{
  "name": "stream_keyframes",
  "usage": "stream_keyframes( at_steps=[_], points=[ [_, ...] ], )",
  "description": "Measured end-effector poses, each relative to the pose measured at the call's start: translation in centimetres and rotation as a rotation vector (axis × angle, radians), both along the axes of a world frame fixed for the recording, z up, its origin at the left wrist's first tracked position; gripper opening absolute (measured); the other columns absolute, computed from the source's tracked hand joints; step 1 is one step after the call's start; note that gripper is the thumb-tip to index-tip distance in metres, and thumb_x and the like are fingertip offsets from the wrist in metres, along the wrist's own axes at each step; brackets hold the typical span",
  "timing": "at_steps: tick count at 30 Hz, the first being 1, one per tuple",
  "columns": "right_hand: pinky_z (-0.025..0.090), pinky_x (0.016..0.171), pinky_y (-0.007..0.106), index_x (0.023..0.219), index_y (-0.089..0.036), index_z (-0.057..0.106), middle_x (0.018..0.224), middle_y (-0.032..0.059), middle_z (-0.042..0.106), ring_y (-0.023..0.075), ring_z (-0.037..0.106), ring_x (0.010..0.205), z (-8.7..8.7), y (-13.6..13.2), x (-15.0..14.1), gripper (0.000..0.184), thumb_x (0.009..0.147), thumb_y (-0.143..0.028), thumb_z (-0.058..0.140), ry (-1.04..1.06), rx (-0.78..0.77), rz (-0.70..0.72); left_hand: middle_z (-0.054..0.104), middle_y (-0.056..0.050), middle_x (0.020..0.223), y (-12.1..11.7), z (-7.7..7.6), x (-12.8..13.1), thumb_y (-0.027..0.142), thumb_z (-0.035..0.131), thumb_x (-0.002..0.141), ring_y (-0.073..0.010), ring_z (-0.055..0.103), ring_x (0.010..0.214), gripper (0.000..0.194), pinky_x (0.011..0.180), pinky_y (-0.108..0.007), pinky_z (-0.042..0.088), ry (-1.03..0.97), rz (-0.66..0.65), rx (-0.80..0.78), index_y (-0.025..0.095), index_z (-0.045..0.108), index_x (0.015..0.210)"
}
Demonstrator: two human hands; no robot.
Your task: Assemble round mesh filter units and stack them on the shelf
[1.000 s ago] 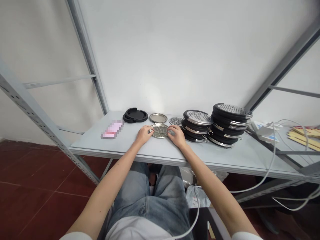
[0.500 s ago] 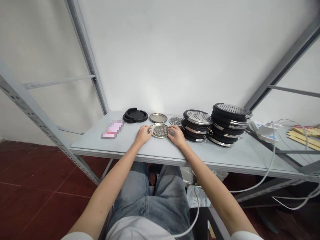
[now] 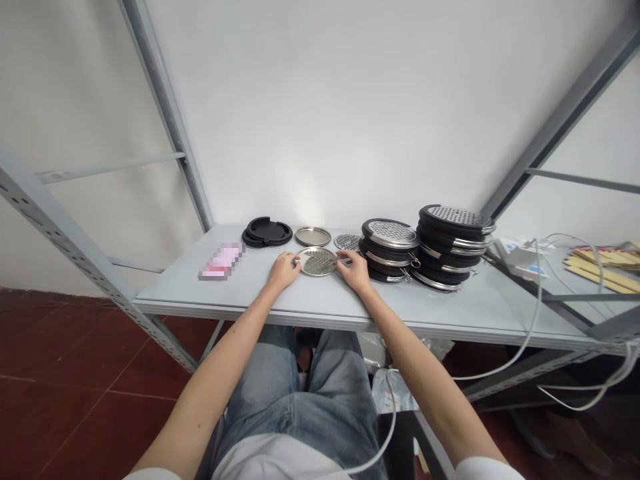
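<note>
A round, shallow metal tray (image 3: 318, 271) lies on the grey shelf table before me, with a perforated grater-like disc (image 3: 319, 257) inside it. My left hand (image 3: 285, 270) is at the tray's left edge, fingers closed on a small metallic piece too small to name. On the opposite side, my right hand (image 3: 354, 271) has its thumb and fingers closed on a similar small piece by the rim. Behind the tray are a second round metal tray (image 3: 313, 236) and a loose perforated metal disc (image 3: 347, 241), partly hidden by a stack.
Two stacks of black-rimmed round graters, the nearer stack (image 3: 390, 248) and the taller stack (image 3: 450, 248), stand right of my hands. Black plastic rings (image 3: 267, 232) lie at the back left, near a blurred pink item (image 3: 223, 261). A white cable (image 3: 537, 313) hangs over the front edge.
My hands stay at the tray's two sides. The disc inside the tray looks shinier and differently angled. The whole view has shifted slightly.
</note>
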State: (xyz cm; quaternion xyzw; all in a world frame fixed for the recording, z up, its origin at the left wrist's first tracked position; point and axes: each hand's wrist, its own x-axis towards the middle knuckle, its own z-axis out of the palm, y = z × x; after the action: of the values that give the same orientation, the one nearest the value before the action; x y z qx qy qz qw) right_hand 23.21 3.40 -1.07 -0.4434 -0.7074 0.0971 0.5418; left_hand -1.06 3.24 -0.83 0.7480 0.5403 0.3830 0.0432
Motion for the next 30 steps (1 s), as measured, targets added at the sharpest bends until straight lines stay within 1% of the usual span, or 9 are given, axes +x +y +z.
stream_keyframes(
  at_steps=[4, 9, 14, 19, 23, 25, 30],
  points=[
    [0.054, 0.068, 0.034, 0.088, -0.017, 0.069, 0.089, 0.009, 0.072, 0.0224, 0.067, 0.08, 0.0, 0.0, 0.0, 0.022, 0.081, -0.034, 0.059, 0.058, -0.002, -0.066, 0.068, -0.01, 0.098, 0.0, 0.0, 0.0, 0.014, 0.059, 0.08, -0.0247, 0.063, 0.098, 0.017, 0.094, -0.037, 0.049, -0.003, -0.004, -0.002, 0.016, 0.07, 0.094],
    [0.054, 0.064, 0.033, 0.093, -0.016, 0.066, 0.093, 0.01, 0.071, 0.022, 0.068, 0.078, 0.3, -0.2, -0.1, 0.026, 0.08, -0.037, 0.06, 0.117, 0.001, -0.089, 0.068, -0.009, 0.097, 0.1, -0.1, 0.0, 0.014, 0.06, 0.08, -0.0236, 0.063, 0.096, 0.018, 0.092, -0.036, 0.049, -0.01, -0.009, 0.0, 0.017, 0.07, 0.094],
    [0.052, 0.061, 0.031, 0.084, -0.018, 0.063, 0.086, 0.0077, 0.069, 0.0205, 0.067, 0.073, 0.6, -0.4, -0.2, 0.02, 0.08, -0.037, 0.059, 0.144, 0.011, -0.122, 0.068, -0.009, 0.097, 0.2, -0.2, 0.0, 0.014, 0.061, 0.079, -0.024, 0.064, 0.094, 0.017, 0.092, -0.036, 0.05, -0.014, -0.006, 0.005, 0.017, 0.071, 0.092],
    [0.053, 0.062, 0.031, 0.081, -0.018, 0.061, 0.082, 0.0059, 0.066, 0.0198, 0.065, 0.072, 0.6, -0.6, -0.1, 0.015, 0.082, -0.033, 0.059, 0.147, 0.047, -0.144, 0.068, -0.009, 0.097, 0.1, -0.2, -0.1, 0.014, 0.06, 0.08, -0.0233, 0.064, 0.094, 0.016, 0.092, -0.036, 0.05, -0.017, -0.01, -0.001, 0.017, 0.071, 0.091],
    [0.055, 0.062, 0.031, 0.077, -0.019, 0.061, 0.094, 0.0094, 0.065, 0.0215, 0.064, 0.085, 0.8, -1.1, -0.2, 0.014, 0.085, -0.03, 0.056, 0.12, 0.163, -0.167, 0.068, -0.009, 0.097, 0.0, -0.2, -0.1, 0.014, 0.059, 0.08, -0.0226, 0.064, 0.097, 0.016, 0.094, -0.035, 0.049, -0.027, -0.016, 0.009, 0.016, 0.071, 0.091],
    [0.056, 0.063, 0.032, 0.077, -0.02, 0.062, 0.099, 0.0101, 0.064, 0.0214, 0.063, 0.089, 0.8, -1.2, -0.1, 0.014, 0.087, -0.028, 0.055, 0.113, 0.21, -0.172, 0.068, -0.009, 0.097, 0.0, -0.2, -0.1, 0.014, 0.059, 0.08, -0.0224, 0.064, 0.097, 0.016, 0.094, -0.035, 0.049, -0.028, -0.015, 0.015, 0.016, 0.071, 0.09],
    [0.056, 0.065, 0.03, 0.076, -0.02, 0.062, 0.101, 0.0094, 0.063, 0.0196, 0.063, 0.087, 0.5, -1.1, -0.1, 0.014, 0.087, -0.027, 0.055, 0.086, 0.203, -0.162, 0.068, -0.008, 0.097, -0.3, 0.1, -0.1, 0.014, 0.06, 0.081, -0.022, 0.064, 0.097, 0.014, 0.094, -0.034, 0.049, -0.015, -0.02, 0.011, 0.017, 0.07, 0.09]
  ],
)
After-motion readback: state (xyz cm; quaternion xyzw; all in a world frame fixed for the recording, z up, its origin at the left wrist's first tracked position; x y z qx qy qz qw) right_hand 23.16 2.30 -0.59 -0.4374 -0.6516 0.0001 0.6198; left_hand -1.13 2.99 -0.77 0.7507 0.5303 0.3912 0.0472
